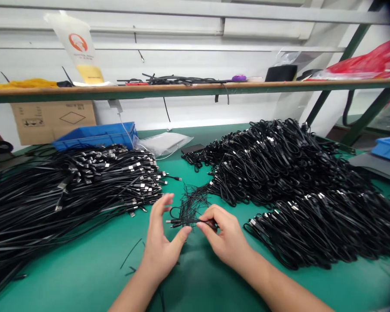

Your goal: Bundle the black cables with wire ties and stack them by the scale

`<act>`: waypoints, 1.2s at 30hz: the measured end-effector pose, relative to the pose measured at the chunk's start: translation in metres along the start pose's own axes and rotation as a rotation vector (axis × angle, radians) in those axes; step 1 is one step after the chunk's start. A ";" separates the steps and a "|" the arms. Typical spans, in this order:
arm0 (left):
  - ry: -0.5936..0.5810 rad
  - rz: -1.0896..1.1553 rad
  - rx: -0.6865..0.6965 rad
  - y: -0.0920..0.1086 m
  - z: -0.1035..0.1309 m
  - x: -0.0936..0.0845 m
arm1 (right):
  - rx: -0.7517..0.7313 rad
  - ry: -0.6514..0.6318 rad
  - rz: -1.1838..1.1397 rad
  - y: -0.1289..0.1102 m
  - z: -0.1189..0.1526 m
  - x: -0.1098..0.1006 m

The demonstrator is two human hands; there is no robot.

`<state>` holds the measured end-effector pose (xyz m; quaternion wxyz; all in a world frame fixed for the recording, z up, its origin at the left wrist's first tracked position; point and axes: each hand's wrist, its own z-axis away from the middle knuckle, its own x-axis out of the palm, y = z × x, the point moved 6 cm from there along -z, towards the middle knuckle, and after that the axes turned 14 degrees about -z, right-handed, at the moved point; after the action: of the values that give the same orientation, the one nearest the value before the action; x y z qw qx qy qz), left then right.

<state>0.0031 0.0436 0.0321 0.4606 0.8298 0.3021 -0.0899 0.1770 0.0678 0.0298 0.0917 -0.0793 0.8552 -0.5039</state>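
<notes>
My right hand (225,234) pinches a folded black USB cable (182,222) between thumb and fingers, its plug ends pointing left. Around the plug ends, my left hand (164,238) is open, thumb and fingers spread apart, and its thumb tip is close beneath the cable. Behind the cable lies a loose heap of thin black ties (195,199) on the green table mat (208,277). A few stray ties lie on the mat near my left wrist.
Straight loose cables (68,199) are piled at left, their plugs toward the middle. Bundled cables (279,164) are heaped at right. Behind are a blue tray (97,135), a clear plastic bag (165,142) and a cardboard box (52,121). A shelf (188,90) crosses above, holding a drink cup (79,50).
</notes>
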 end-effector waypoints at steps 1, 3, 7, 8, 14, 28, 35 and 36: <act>-0.078 -0.138 0.112 0.004 -0.002 0.000 | -0.060 -0.037 0.055 -0.003 0.000 0.000; -0.229 -0.296 0.269 0.008 -0.003 0.003 | -0.120 -0.093 0.112 -0.006 0.001 0.001; -0.283 -0.354 0.321 0.009 -0.004 0.005 | -0.148 -0.161 0.166 -0.002 0.004 0.005; -0.294 -0.363 0.319 0.009 -0.003 0.006 | -0.150 -0.171 0.174 -0.001 0.005 0.006; -0.344 -0.361 0.264 0.006 -0.002 0.012 | -0.112 -0.242 0.153 0.002 0.000 0.004; -0.098 -0.290 0.070 -0.007 -0.015 -0.016 | 0.102 -0.362 0.665 0.053 -0.013 -0.034; -0.151 -0.027 -0.199 -0.024 -0.008 -0.005 | 0.048 -0.565 0.661 0.056 -0.016 -0.031; -0.145 0.036 -0.248 -0.026 -0.007 -0.004 | 0.042 -0.575 0.652 0.056 -0.016 -0.029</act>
<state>-0.0163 0.0584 0.0193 0.5816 0.7632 0.2619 -0.1032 0.1988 0.1150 -0.0092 0.4820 0.0599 0.7647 -0.4235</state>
